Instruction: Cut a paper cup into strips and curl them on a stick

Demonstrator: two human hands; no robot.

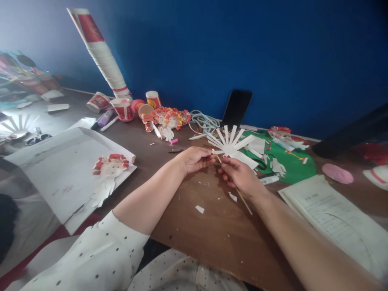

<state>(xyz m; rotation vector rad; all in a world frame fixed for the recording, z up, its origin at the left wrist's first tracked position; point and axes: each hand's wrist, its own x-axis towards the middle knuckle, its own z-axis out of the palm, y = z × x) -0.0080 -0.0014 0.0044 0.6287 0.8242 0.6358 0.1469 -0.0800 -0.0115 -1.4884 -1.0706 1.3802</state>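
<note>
A thin wooden stick [244, 202] slants through my right hand [241, 173], whose fingers are closed around it. Its upper end reaches the fingertips of my left hand [198, 159], which are pinched at that tip. Just behind both hands lies a white paper cup cut into splayed strips [232, 146], flattened like a fan. Small torn paper scraps [199, 209] are scattered on the brown table [194, 234] below my hands. A white tube [269, 180] rests beside my right hand.
A tall leaning stack of paper cups [104, 60] stands at the back left. Several red-and-white paper cutouts [166, 121] and a dark phone [237, 107] are along the blue wall. Green sheet [291, 173] and papers [327, 210] lie right; a white envelope [60, 169] lies left.
</note>
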